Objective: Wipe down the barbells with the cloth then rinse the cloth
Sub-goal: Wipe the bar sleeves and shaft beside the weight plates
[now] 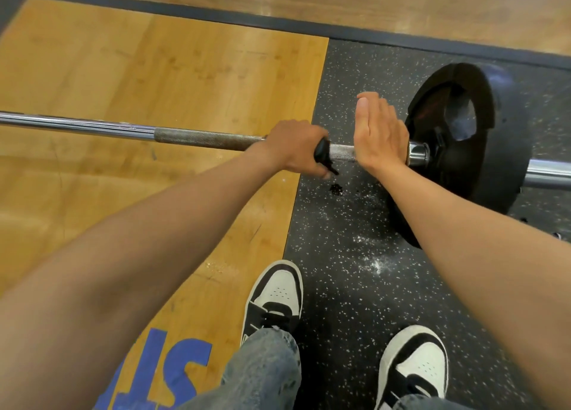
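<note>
A steel barbell (197, 137) lies across the floor from left to right, with a black weight plate (463, 168) on its right end. My left hand (296, 150) is closed around the bar's knurled part, with a dark cloth (323, 153) squeezed between palm and bar; a dark corner hangs below the fist. My right hand (380, 134) rests flat on the bar just inside the chrome collar (418, 153), fingers straight and pointing away from me, holding nothing.
The bar spans a wooden platform (154, 78) with blue lettering (160, 369) and speckled black rubber flooring (349, 255). A small dark wet spot (336, 189) lies under the cloth. My two black-and-white shoes (275, 295) stand close to the bar. White chalk dust marks the rubber.
</note>
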The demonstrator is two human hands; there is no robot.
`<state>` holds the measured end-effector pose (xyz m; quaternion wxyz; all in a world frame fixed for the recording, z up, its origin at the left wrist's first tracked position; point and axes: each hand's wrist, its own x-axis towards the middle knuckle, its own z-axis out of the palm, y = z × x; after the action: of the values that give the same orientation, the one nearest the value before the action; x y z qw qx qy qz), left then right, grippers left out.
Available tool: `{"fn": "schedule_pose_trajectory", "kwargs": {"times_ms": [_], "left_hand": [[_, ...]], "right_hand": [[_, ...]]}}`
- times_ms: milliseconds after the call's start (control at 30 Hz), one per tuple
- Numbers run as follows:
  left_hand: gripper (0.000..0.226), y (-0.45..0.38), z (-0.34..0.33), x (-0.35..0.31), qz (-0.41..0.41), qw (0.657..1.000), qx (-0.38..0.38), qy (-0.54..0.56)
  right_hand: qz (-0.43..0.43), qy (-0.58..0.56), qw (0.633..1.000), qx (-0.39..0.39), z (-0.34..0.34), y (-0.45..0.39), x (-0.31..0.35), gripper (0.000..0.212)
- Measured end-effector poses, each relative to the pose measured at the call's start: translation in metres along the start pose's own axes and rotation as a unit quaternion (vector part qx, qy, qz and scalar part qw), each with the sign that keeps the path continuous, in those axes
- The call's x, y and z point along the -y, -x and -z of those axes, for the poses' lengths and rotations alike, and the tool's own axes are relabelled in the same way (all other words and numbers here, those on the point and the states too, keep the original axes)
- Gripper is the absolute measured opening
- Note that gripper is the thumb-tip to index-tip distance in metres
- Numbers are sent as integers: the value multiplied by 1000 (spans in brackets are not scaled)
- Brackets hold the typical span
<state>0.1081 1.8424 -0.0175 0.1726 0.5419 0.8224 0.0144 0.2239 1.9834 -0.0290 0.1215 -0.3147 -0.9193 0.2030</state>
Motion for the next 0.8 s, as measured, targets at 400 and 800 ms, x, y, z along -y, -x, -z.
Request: {"fn": "schedule_pose_trajectory", "kwargs": {"times_ms": [400,800], "left_hand": [[46,16,4,33,57,998,40,9],[48,-29,-3,-55,-42,999,0,26]], "right_hand": [[7,-77,997,-2,7,4,2,48],[-15,-130,991,-12,5,0,2,58]]}}
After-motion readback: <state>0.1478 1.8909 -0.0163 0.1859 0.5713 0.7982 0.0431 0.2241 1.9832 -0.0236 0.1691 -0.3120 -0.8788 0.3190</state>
